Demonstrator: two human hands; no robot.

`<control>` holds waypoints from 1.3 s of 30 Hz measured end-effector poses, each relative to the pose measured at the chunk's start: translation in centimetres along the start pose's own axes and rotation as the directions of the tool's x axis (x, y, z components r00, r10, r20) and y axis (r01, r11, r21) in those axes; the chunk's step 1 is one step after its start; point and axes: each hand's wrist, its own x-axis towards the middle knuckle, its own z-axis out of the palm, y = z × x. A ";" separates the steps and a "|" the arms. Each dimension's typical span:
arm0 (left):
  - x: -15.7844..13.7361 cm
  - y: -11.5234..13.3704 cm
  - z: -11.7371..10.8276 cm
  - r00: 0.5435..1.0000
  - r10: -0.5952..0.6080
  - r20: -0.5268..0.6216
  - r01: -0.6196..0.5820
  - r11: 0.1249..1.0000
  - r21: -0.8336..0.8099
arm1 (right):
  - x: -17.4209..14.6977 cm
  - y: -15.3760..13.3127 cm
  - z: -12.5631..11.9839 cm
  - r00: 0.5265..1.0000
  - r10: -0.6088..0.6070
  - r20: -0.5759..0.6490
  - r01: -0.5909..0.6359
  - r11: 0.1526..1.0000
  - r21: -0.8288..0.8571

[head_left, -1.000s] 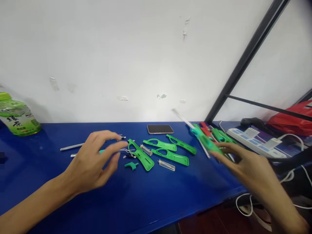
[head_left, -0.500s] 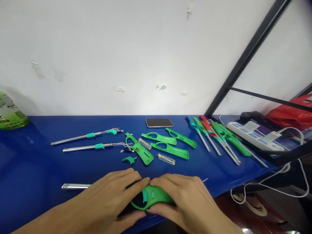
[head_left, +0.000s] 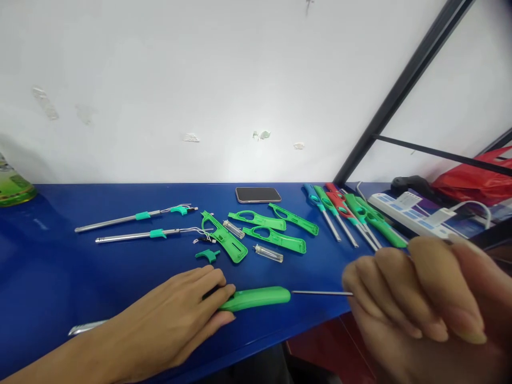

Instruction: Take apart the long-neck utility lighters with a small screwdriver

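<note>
On the near part of the blue table, my left hand [head_left: 180,314] is wrapped round a green gas lighter [head_left: 262,298]. The rounded handle end sticks out to the right of my fingers, and the silver tube tip [head_left: 86,327] shows left of my forearm. My right hand [head_left: 416,298], raised at the right and blurred, is closed in a fist round what looks like a screwdriver [head_left: 322,293]. Only its slim metal shaft shows, pointing left toward the lighter's end without touching it; its handle is hidden.
Behind lie green handle shells [head_left: 276,240], clear fuel tanks [head_left: 269,254], a teal trigger [head_left: 208,256] and two loose metal tubes [head_left: 124,221] with wires. A phone [head_left: 258,195] lies near the wall. Whole lighters [head_left: 344,208] and a power strip [head_left: 412,216] are at right.
My right hand has left the lighter and moved right and up, with the screwdriver in it. The lighter has turned so its narrow side shows. My left hand still holds it.
</note>
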 end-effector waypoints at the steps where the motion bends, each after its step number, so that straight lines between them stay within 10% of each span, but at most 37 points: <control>1: 0.2 0.0 0.0 1.000 -0.005 -0.003 0.005 1.000 -0.003 | 0.0 0.0 0.1 1.000 0.011 0.004 -0.011 1.000 0.005; 39: -0.3 -0.5 0.7 0.968 -0.248 -0.031 0.237 0.950 -0.202 | 2.6 3.7 -0.3 0.992 0.061 0.109 -0.059 0.998 -0.022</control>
